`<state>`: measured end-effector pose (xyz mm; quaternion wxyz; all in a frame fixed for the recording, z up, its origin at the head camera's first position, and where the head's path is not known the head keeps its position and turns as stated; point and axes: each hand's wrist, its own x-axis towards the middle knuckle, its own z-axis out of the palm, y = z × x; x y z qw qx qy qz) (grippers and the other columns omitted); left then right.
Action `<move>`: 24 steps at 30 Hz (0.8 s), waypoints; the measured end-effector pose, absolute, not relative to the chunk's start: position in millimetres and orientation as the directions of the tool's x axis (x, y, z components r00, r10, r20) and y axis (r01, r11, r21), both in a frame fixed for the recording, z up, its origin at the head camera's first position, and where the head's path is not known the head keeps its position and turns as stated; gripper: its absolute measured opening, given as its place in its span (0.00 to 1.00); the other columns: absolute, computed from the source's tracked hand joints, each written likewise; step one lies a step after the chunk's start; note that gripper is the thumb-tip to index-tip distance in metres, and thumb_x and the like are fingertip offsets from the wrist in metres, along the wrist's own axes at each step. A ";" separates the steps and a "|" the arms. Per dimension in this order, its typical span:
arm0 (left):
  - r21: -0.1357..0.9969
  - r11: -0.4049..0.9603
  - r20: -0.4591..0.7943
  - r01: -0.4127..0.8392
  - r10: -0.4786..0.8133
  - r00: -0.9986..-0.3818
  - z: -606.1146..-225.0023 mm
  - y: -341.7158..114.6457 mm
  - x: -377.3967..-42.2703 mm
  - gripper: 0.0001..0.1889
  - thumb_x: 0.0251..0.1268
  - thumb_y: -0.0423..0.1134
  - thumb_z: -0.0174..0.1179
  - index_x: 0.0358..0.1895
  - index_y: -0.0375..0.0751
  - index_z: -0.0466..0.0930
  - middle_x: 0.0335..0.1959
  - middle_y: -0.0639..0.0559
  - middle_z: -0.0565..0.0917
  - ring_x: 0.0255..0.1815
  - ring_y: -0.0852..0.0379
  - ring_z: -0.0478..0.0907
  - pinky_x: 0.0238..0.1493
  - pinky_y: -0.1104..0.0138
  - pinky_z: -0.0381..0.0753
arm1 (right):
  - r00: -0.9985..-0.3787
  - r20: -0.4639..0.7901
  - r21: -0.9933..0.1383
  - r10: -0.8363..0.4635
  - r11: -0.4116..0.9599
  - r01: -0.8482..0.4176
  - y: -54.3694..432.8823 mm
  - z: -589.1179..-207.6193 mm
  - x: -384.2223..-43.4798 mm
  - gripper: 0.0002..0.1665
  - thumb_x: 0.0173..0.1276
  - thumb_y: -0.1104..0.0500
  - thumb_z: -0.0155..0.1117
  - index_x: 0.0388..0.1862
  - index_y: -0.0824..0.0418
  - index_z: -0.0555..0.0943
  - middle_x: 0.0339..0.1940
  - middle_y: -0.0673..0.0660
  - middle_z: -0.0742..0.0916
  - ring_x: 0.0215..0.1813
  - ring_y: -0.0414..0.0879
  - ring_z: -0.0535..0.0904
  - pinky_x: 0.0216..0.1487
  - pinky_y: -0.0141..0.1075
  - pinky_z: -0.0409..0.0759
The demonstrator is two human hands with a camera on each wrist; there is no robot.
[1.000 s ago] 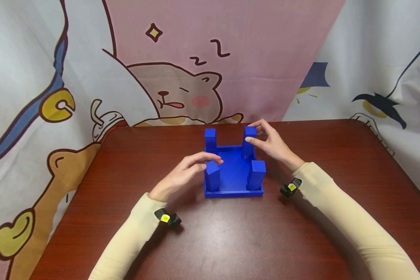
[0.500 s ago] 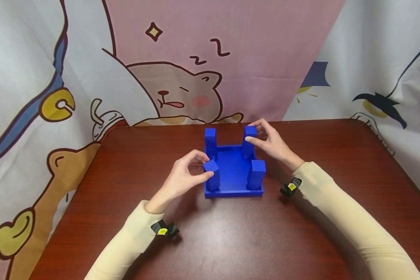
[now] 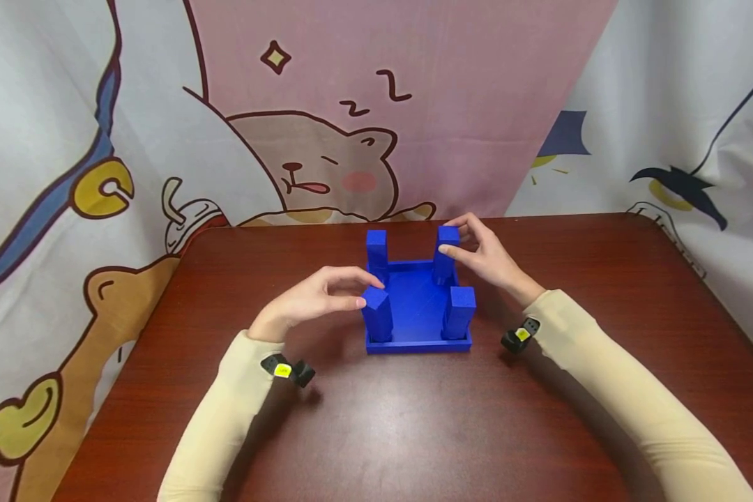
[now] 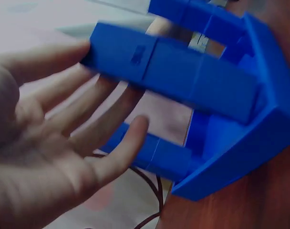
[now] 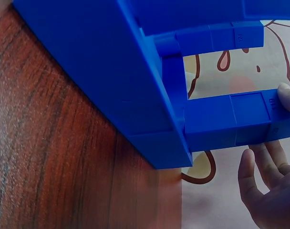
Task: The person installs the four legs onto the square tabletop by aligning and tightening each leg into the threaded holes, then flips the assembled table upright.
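Note:
A square blue tray (image 3: 419,346) bears an upright blue post in each corner. My left hand (image 3: 307,298) is at the near-left post (image 3: 379,322), pinching its top end between thumb and fingers. That post (image 4: 173,71) stands turned out of line with the tray walls and leans slightly left. With thumb and fingers my right hand (image 3: 494,259) grips the top of the far-right post (image 3: 445,265). Seams cross this post (image 5: 226,117) in the right wrist view, and small marks show near its top. Fingertips behind both posts are partly hidden.
The near-right post (image 3: 459,314) and the far-left post (image 3: 377,251) stand untouched in their corners. Under the tray lies a dark red-brown wooden table (image 3: 414,432). A printed cartoon curtain (image 3: 464,104) hangs along the table's back edge.
My left hand has shifted around the near-left post, whose top has turned and tipped a little to the left. The right hand keeps its hold on the far-right post.

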<state>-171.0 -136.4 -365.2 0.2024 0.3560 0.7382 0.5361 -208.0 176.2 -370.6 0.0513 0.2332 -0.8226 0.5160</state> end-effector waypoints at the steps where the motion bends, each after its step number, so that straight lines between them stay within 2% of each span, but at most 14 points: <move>1: 0.931 0.172 0.076 0.321 0.770 -0.633 -364.7 -137.2 -175.6 0.16 0.67 0.30 0.58 0.57 0.34 0.78 0.54 0.47 0.81 0.58 0.51 0.75 0.58 0.52 0.72 | -0.886 0.326 -0.825 -0.330 0.357 -0.437 176.3 -370.7 -208.2 0.22 0.65 0.68 0.65 0.56 0.72 0.71 0.41 0.67 0.81 0.44 0.57 0.78 0.36 0.29 0.78; 7: 0.938 0.107 0.069 0.329 0.874 -0.481 -363.9 -134.9 -193.7 0.17 0.68 0.30 0.55 0.59 0.32 0.76 0.57 0.45 0.79 0.62 0.51 0.71 0.65 0.54 0.64 | -0.882 0.335 -0.819 -0.332 0.361 -0.446 176.8 -371.6 -208.6 0.22 0.65 0.69 0.64 0.56 0.73 0.71 0.40 0.67 0.81 0.44 0.58 0.78 0.37 0.29 0.77; 9: 0.940 0.099 0.067 0.327 0.885 -0.460 -363.9 -134.4 -195.5 0.17 0.69 0.30 0.54 0.59 0.32 0.76 0.57 0.47 0.79 0.63 0.51 0.71 0.65 0.55 0.64 | -0.884 0.330 -0.817 -0.331 0.368 -0.443 177.0 -371.2 -207.9 0.22 0.65 0.68 0.64 0.56 0.72 0.71 0.40 0.66 0.81 0.45 0.58 0.78 0.37 0.30 0.77; 13: 0.935 0.085 0.083 0.345 0.892 -0.445 -364.9 -135.9 -195.8 0.19 0.69 0.31 0.54 0.62 0.34 0.74 0.59 0.42 0.77 0.63 0.51 0.71 0.65 0.54 0.65 | -0.887 0.323 -0.814 -0.329 0.381 -0.438 176.8 -370.8 -207.5 0.22 0.65 0.67 0.65 0.56 0.72 0.71 0.41 0.66 0.81 0.45 0.58 0.78 0.38 0.34 0.77; 17: 0.936 0.112 0.070 0.333 0.869 -0.489 -360.8 -139.6 -189.9 0.22 0.68 0.31 0.57 0.65 0.37 0.72 0.60 0.43 0.77 0.63 0.50 0.71 0.64 0.52 0.66 | -0.887 0.323 -0.815 -0.330 0.379 -0.438 176.0 -369.7 -206.9 0.22 0.65 0.68 0.65 0.56 0.72 0.71 0.41 0.67 0.82 0.45 0.58 0.78 0.39 0.37 0.77; 20: 0.931 0.182 0.035 0.317 0.818 -0.574 -353.9 -140.6 -182.0 0.21 0.66 0.30 0.60 0.62 0.35 0.73 0.58 0.46 0.79 0.60 0.51 0.74 0.61 0.53 0.70 | -0.887 0.323 -0.817 -0.329 0.377 -0.437 176.2 -368.7 -206.5 0.22 0.65 0.68 0.65 0.56 0.72 0.71 0.41 0.67 0.82 0.45 0.58 0.78 0.38 0.35 0.77; 24: 0.914 0.254 0.032 0.316 0.730 -0.683 -347.6 -136.1 -169.1 0.18 0.62 0.30 0.65 0.54 0.32 0.76 0.51 0.45 0.81 0.53 0.51 0.78 0.57 0.57 0.75 | -0.888 0.324 -0.815 -0.327 0.381 -0.437 176.1 -368.8 -206.6 0.22 0.65 0.68 0.65 0.56 0.71 0.71 0.41 0.66 0.81 0.45 0.57 0.78 0.37 0.31 0.77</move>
